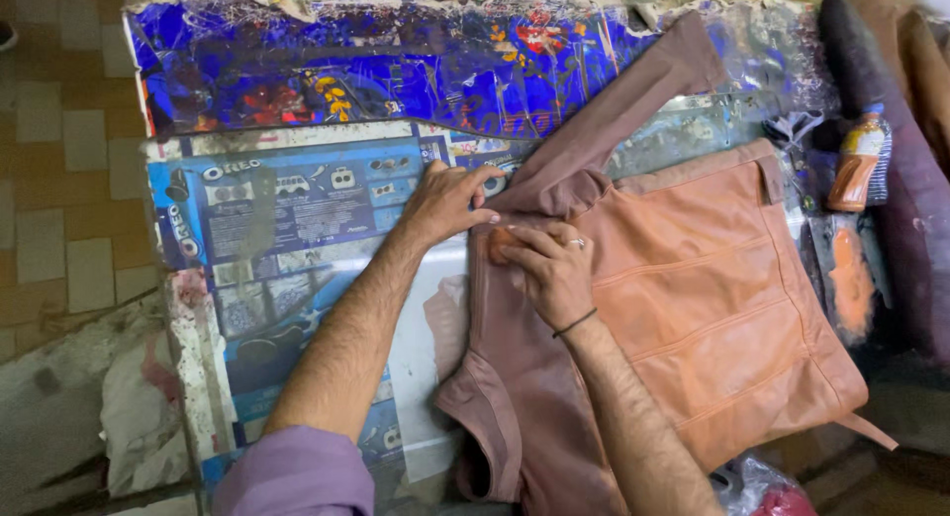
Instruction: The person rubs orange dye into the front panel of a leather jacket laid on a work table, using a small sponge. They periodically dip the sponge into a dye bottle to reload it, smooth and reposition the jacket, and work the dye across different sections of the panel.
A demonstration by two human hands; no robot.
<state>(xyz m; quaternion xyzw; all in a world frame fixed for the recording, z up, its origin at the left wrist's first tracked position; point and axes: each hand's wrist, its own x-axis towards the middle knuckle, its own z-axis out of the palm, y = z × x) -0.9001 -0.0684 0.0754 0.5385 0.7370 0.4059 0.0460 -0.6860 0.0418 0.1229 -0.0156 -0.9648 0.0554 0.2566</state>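
Flattened blue printed packaging sheets (287, 204) cover the worktop (435, 308) left of the brown leather jacket (693, 288), a deeper blue-and-red printed sheet (376, 71) lies beyond it, and an orange-labelled bottle (859, 158) lies at its right.

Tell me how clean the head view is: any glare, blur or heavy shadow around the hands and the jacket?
Head view: soft, even light; the left hand and right hand are fairly sharp on the brown jacket, with slight softness at the fingertips. No strong glare; only a faint sheen on the printed sheet. The right edge near the bottle falls into darker shadow.
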